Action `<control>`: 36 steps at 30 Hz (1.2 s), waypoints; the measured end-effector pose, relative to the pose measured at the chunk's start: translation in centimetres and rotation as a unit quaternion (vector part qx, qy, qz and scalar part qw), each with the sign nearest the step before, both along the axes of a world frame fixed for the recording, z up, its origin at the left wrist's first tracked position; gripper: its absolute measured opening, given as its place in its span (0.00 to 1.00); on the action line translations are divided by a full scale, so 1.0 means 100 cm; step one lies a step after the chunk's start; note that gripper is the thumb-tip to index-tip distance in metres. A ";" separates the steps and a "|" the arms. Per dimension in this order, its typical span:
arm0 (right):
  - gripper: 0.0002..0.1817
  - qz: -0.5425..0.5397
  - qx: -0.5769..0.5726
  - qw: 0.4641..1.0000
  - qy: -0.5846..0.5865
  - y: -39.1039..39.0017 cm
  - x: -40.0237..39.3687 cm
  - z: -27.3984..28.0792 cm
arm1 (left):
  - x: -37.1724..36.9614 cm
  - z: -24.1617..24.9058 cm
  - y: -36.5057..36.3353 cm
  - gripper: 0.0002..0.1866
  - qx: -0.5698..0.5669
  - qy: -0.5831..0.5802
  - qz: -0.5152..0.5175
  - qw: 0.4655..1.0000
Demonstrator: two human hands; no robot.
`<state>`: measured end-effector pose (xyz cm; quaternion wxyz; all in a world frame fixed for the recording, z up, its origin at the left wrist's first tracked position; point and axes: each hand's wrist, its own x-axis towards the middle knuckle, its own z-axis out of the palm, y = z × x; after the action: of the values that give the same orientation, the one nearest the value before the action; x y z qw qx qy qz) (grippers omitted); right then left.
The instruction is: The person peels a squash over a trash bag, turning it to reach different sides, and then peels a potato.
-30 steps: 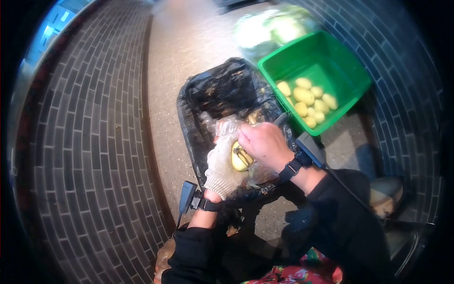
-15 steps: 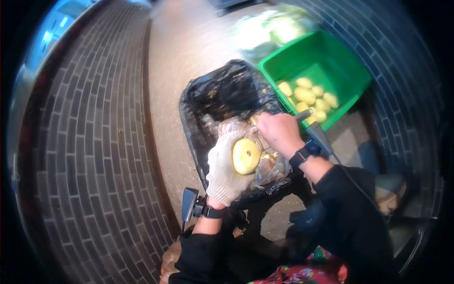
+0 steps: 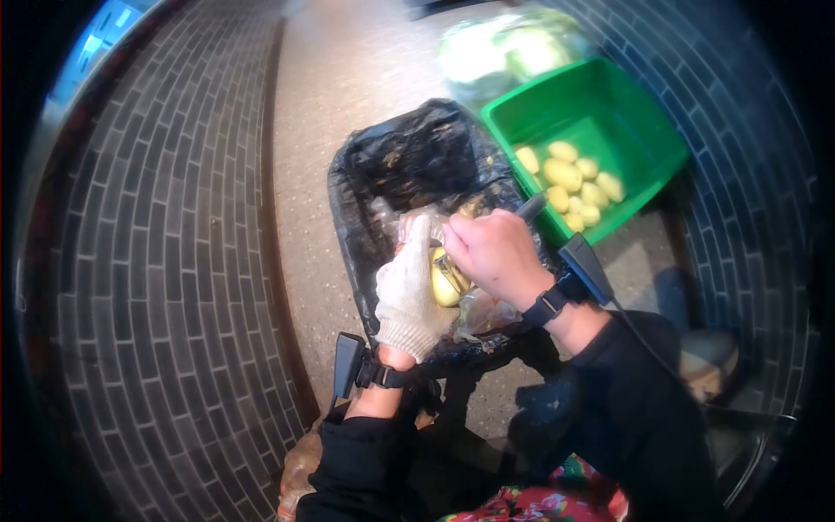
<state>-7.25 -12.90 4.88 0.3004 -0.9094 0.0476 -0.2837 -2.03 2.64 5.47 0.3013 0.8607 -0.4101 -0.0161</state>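
Observation:
My left hand, in a pale knitted glove, is closed round a peeled yellow potato. My bare right hand grips a peeler, its dark handle sticking out behind the fist. The peeler's metal head lies against the upper part of the potato, partly hidden by my fingers. Both hands are over a bin lined with a black plastic bag. Inside the bag are peelings and crumpled clear plastic.
To the right of the bin stands a green crate holding several peeled potatoes. Behind it lies a clear bag of pale green vegetables. Dark brick walls rise on both sides of the speckled floor.
My right hand has brought the peeler down and left onto the potato. My left hand has turned slightly, and its thumb now shows beside the potato's top.

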 end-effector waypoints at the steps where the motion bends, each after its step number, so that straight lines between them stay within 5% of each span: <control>1: 0.10 -0.001 0.000 1.000 0.000 0.000 -0.001 0.000 | 0.000 0.000 0.000 0.59 0.001 -0.005 -0.005 1.000; 10: 0.14 -0.019 0.022 1.000 0.008 -0.012 0.000 -0.016 | -0.003 0.001 -0.007 0.58 0.042 -0.048 -0.016 0.998; 12: 0.12 -0.069 -0.126 0.984 0.108 -0.030 0.003 -0.022 | -0.012 0.018 -0.004 0.57 0.013 -0.015 -0.014 1.000; 17: 0.15 -0.106 -0.014 0.992 0.070 -0.031 0.000 -0.014 | -0.010 0.020 -0.001 0.56 -0.052 -0.020 -0.049 0.997; 25: 0.16 -0.043 0.078 0.995 0.041 -0.001 -0.002 0.005 | -0.005 0.018 -0.005 0.56 0.033 0.001 -0.003 0.999; 29: 0.16 -0.040 0.087 0.994 0.046 -0.012 -0.001 -0.010 | -0.014 0.022 -0.002 0.54 -0.001 -0.042 0.000 0.999; 31: 0.15 -0.066 -0.045 0.987 0.136 -0.036 0.001 -0.032 | -0.016 0.030 0.001 0.51 -0.047 -0.096 0.028 0.994; 36: 0.17 -0.076 0.023 0.990 0.118 -0.023 -0.001 -0.014 | 0.000 0.032 0.007 0.43 -0.056 -0.100 0.001 0.993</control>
<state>-7.31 -15.21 3.52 0.2909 -0.9232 0.1583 -0.1950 -2.04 3.34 8.68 0.3068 0.8401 -0.4374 0.0936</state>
